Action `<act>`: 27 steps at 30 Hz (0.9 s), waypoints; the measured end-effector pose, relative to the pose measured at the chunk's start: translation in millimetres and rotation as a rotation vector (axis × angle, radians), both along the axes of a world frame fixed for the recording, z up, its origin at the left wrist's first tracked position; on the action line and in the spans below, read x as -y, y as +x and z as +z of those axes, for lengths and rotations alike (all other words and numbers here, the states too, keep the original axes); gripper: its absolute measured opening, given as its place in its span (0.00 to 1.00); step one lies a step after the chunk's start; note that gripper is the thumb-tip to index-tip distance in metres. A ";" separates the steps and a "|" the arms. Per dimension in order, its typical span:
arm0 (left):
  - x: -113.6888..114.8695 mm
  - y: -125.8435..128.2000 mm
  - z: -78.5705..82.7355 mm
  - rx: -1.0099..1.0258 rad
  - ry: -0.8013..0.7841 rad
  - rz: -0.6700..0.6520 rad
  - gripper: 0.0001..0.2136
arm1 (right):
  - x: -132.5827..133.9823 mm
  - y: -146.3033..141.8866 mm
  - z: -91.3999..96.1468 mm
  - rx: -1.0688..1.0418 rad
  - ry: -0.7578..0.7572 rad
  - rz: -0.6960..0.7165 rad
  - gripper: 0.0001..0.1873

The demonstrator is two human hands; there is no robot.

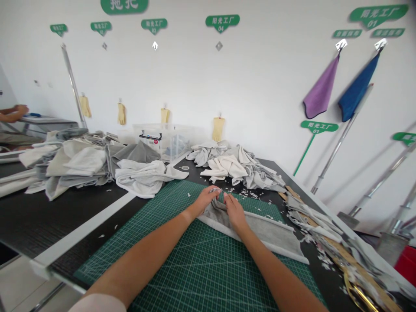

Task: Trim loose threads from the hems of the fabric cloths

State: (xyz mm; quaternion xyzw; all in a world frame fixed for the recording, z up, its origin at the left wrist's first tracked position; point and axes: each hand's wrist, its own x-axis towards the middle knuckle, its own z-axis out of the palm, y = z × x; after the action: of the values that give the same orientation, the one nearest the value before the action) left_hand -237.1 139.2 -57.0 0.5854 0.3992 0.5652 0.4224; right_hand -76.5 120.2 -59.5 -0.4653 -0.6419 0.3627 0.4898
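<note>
A long strip of grey cloth [269, 232] with white rolled edges lies across the green gridded cutting mat [162, 242]. Its left end is lifted and bunched between my two hands. My left hand [208, 200] is closed on this end, and a small dark-blue thing shows at its fingertips, too small to name. Close beside it, my right hand [233, 210] pinches the raised cloth with bent fingers. Small white scraps [250, 194] are scattered on the mat and table just beyond my hands.
Heaps of grey and white cloth stand at left [81, 162] and at back right [227, 164]. Behind them is a clear plastic bin [175, 145]. Cloth strips [312, 221] and gold-handled scissors [360, 297] lie along the right edge. Another person's arm [13, 115] shows far left.
</note>
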 end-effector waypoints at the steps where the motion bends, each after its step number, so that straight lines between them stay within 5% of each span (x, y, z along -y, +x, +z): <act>1: 0.4 -0.2 0.1 0.004 0.005 -0.008 0.20 | 0.9 0.1 0.0 0.039 0.039 -0.016 0.23; 17: 3.3 -0.6 1.7 -0.035 0.066 -0.051 0.18 | -1.2 0.9 -6.8 0.357 0.198 -0.052 0.20; 27: -0.3 0.6 -2.0 -0.032 0.079 -0.084 0.15 | -1.5 1.9 -7.0 0.436 0.141 -0.059 0.18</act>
State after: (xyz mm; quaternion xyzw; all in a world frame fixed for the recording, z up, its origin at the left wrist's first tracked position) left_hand -236.5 139.5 -59.0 0.6270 0.3582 0.5528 0.4158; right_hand -74.5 121.6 -66.5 -0.5157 -0.7426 0.1932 0.3812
